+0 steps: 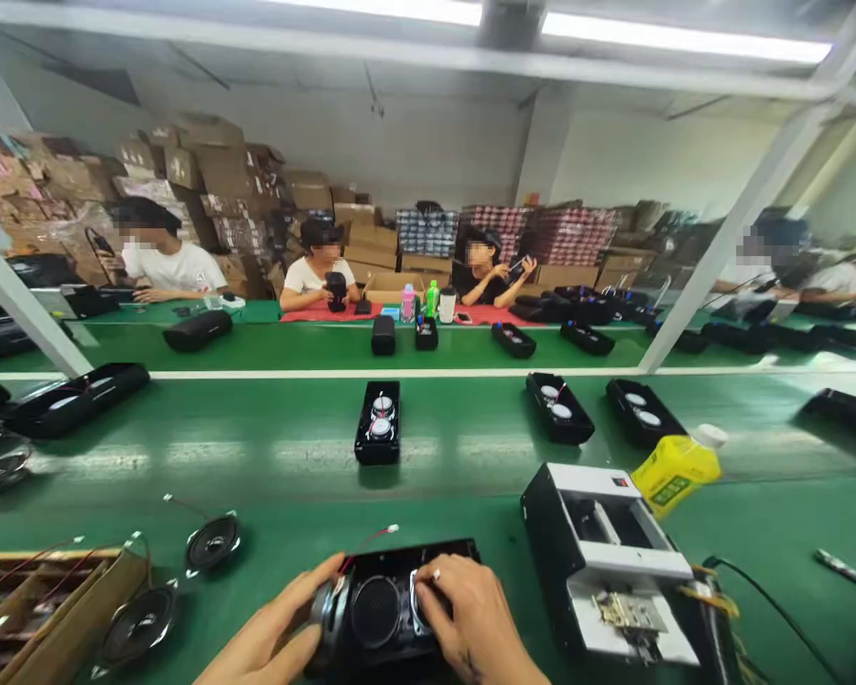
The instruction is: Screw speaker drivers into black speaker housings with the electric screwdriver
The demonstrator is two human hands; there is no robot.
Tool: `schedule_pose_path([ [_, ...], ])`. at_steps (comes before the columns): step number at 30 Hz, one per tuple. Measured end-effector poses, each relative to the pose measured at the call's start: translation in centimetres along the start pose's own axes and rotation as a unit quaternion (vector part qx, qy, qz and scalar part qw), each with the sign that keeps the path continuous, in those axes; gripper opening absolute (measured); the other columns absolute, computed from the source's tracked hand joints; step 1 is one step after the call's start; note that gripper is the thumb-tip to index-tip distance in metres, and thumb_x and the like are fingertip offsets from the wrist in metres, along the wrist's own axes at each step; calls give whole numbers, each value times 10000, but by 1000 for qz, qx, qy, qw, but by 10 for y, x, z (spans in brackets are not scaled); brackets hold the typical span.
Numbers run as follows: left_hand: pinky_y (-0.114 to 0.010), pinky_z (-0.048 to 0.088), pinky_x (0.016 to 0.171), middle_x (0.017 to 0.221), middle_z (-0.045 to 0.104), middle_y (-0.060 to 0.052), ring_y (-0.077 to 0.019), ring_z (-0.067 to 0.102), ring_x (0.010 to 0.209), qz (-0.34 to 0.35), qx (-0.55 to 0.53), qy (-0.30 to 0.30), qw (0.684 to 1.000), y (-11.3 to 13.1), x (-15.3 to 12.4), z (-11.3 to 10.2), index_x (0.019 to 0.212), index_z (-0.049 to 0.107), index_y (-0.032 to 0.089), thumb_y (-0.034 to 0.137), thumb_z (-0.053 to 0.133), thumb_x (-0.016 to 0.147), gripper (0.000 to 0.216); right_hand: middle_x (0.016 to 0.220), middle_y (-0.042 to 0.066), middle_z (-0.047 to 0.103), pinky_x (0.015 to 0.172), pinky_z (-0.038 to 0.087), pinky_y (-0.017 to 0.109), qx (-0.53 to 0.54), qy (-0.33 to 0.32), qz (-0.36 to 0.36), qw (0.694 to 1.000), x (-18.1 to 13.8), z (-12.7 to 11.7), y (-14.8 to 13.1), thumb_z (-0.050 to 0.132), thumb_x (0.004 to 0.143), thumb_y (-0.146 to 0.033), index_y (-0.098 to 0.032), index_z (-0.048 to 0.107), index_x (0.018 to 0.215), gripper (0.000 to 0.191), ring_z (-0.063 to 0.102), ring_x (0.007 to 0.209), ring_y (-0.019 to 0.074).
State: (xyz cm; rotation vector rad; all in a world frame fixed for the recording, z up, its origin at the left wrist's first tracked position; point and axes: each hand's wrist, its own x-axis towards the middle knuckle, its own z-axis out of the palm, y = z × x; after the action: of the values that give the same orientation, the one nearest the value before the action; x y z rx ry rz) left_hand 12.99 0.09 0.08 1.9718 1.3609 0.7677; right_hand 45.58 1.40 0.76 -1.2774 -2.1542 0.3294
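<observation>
A black speaker housing (399, 561) lies in front of me, with a round mesh-covered opening (377, 611) in its middle. My left hand (282, 623) is closed around a speaker driver (326, 614) held on edge at the housing's left end. A red wire with a white connector (392, 528) rises beside it. My right hand (463, 604) bends over the right part of the housing, fingers pressed on a silver-rimmed speaker driver (418, 609) there. The hand covers most of that driver.
Two loose speaker drivers (214, 544) lie left, near a divided cardboard box (125, 580). A white-and-black machine (606, 561) and a yellow bottle (681, 471) stand right. Housings with drivers (378, 423) rest on the green belt (457, 428). Co-workers (321, 271) sit across.
</observation>
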Motion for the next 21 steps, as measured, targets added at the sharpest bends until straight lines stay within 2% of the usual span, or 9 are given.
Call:
schedule_pose_path([
  [1,-499,661,1100,1595,678,-21,-296,678,1442,-6,0,-3,1000,6,-6,4,1617,547,448,502,484,1095,529,941,13,775,797,615,357,18,0,7,1000,-3,4,2,660,1069,-228,-202,740,1036,91,745,859,201],
  [3,-467,688,1042,1561,704,-41,-290,719,1384,-16,16,-2,1000,23,-3,11,1649,505,425,416,529,1050,599,957,5,798,783,579,356,41,11,14,999,-7,6,3,631,1029,-166,-229,740,1052,128,757,863,217],
  [5,-439,694,1018,1465,761,-68,-281,775,1268,-21,51,-27,998,44,9,14,1601,559,363,333,603,984,619,952,4,807,768,549,354,53,26,15,998,-7,4,2,627,1013,-168,-239,738,1048,137,758,843,223],
  [9,-444,692,1008,1302,825,-61,-278,818,1114,-8,112,-77,991,76,31,13,1373,702,303,238,671,909,470,966,1,818,767,520,347,66,47,10,997,-6,-1,-1,642,1018,-193,-250,746,1057,124,760,833,219],
  [14,-449,646,1100,1435,766,-33,-273,759,1298,54,124,-121,983,81,42,8,1317,701,340,145,665,906,456,943,-4,816,765,513,323,85,49,5,995,-5,-4,-2,657,1006,-179,-248,747,1029,116,754,826,201],
  [17,-432,663,1050,1438,747,-39,-254,770,1251,87,135,-137,977,79,46,7,1315,657,337,126,628,943,429,943,-3,814,758,503,317,90,48,1,995,-4,-6,-3,656,1001,-163,-243,742,1029,121,748,827,195],
  [21,-408,686,966,1334,784,-20,-261,793,1182,118,178,-150,965,73,47,12,1284,619,322,98,667,911,438,919,-18,799,740,485,318,89,45,-2,995,-4,-7,-4,661,981,-126,-242,718,1021,136,710,786,190],
])
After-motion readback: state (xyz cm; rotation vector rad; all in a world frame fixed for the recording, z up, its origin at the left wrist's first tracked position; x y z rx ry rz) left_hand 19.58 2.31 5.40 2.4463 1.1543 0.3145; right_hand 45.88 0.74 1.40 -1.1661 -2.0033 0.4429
